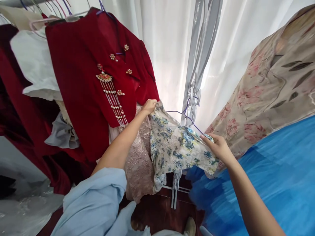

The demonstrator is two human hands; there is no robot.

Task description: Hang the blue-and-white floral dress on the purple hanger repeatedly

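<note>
A short floral top (172,147), cream with blue and yellow flowers, spreads out between my two hands. My left hand (150,107) is closed on its upper left corner, close to the hem of a red velvet jacket (81,75). On the other side my right hand (218,146) pinches the top's right shoulder, its thumb by the end of a purple wire hanger (194,124). The hanger's right arm reaches to the garment there, while its left arm sticks out above the fabric. Behind the top hangs a pale pink shiny skirt (139,164).
Clothes hang on a rail (17,3) at the left, a white blouse (36,62) among them. A metal stand (197,49) rises before white curtains (164,49). On the right hang a floral dress (261,85) and blue tulle (275,170). Clear plastic (27,209) lies lower left.
</note>
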